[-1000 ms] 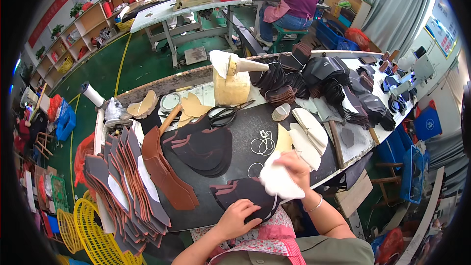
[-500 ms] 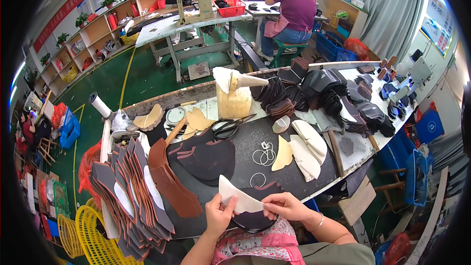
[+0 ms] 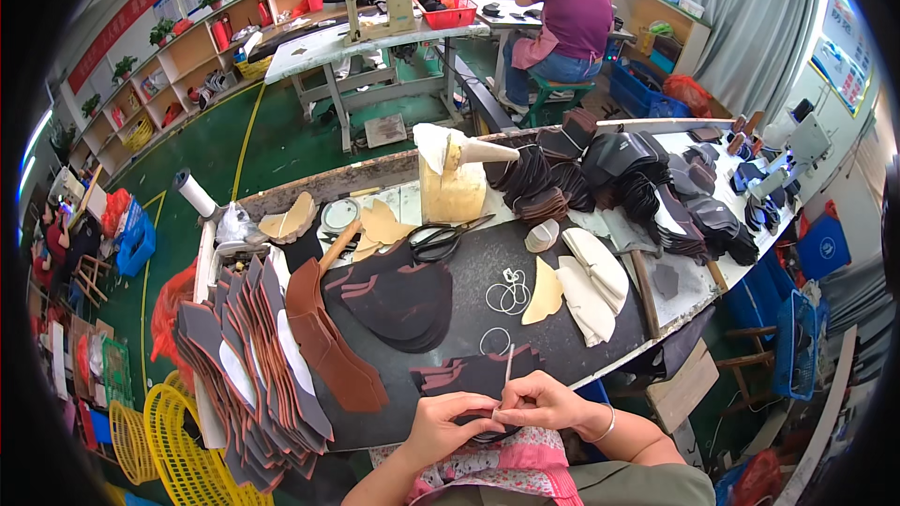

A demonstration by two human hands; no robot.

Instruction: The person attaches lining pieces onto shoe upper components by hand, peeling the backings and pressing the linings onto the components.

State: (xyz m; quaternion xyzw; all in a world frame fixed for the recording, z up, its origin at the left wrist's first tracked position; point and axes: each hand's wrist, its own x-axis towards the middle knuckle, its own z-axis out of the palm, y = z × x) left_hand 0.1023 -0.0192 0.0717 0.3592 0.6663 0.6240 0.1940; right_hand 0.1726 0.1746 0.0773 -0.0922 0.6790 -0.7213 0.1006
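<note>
My left hand [image 3: 452, 424] and my right hand [image 3: 546, 401] meet close to my lap, fingertips pinched together. Between them is a white sheet piece [image 3: 509, 365], seen nearly edge-on as a thin strip rising from the fingers. Most of that piece is hidden by the hands. Just beyond my hands lie dark cut pieces with reddish-brown edges [image 3: 464, 375] on the black work mat [image 3: 459, 305]. A white cord loop [image 3: 495, 341] sits past them. Further left is a stack of dark rounded pieces [image 3: 403, 309].
On the bench are black scissors [image 3: 441, 242], cream cut pieces [image 3: 592, 281], brown pieces [image 3: 330, 347], a grey stack with orange edges [image 3: 251, 365] and piles of dark uppers [image 3: 623, 164]. A horn-shaped block [image 3: 452, 192] stands at the back. Another person [image 3: 562, 14] sits beyond.
The white piece has turned from showing its broad face to nearly edge-on. My hands have come together, the left moving right and lower. The dark pieces in front show more now.
</note>
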